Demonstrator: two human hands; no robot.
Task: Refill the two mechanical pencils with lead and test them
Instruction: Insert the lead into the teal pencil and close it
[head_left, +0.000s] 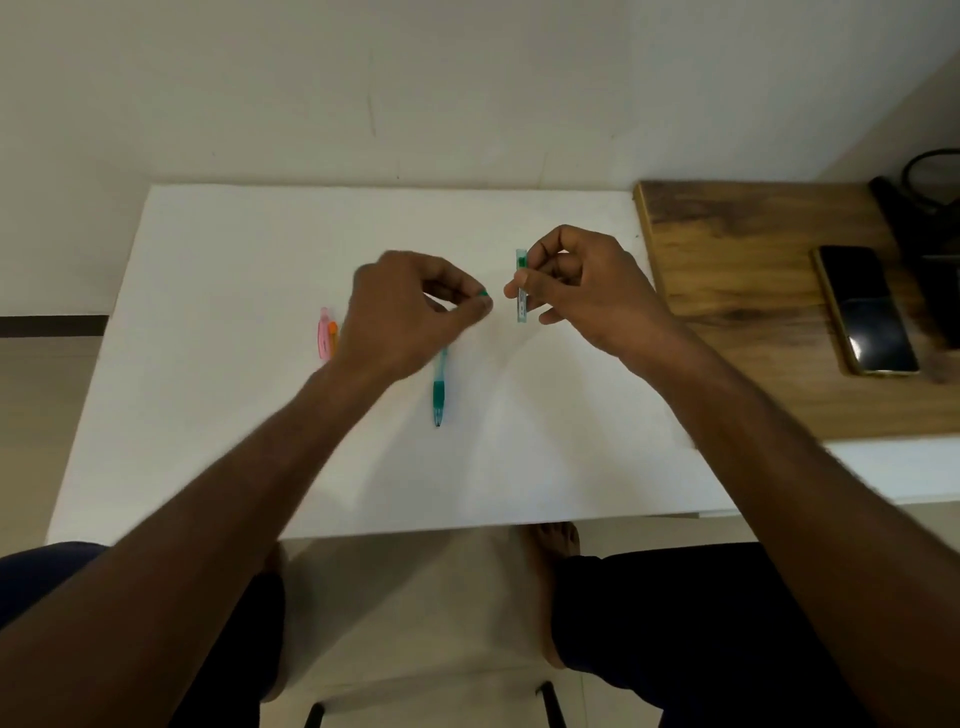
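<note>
White paper (260, 260) is covering the table, with a phone (865, 309) lying at three o'clock and a pink pencil (324, 333) at nine. The left hand (410, 312) is gripping the green pencil (440, 387), tip pointing to six, while pinching what looks like its green cap (484, 294); the right hand (592, 291) is pinching the lead case (521, 286) upright just beside it. Judging by this, the first refill is starting, and next a thin lead needs tipping out and threading into the barrel.

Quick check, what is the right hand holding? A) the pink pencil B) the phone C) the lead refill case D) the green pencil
C: the right hand pinches the slim lead refill case upright above the white table, while the green mechanical pencil is with the left hand and the phone lies untouched.
</note>
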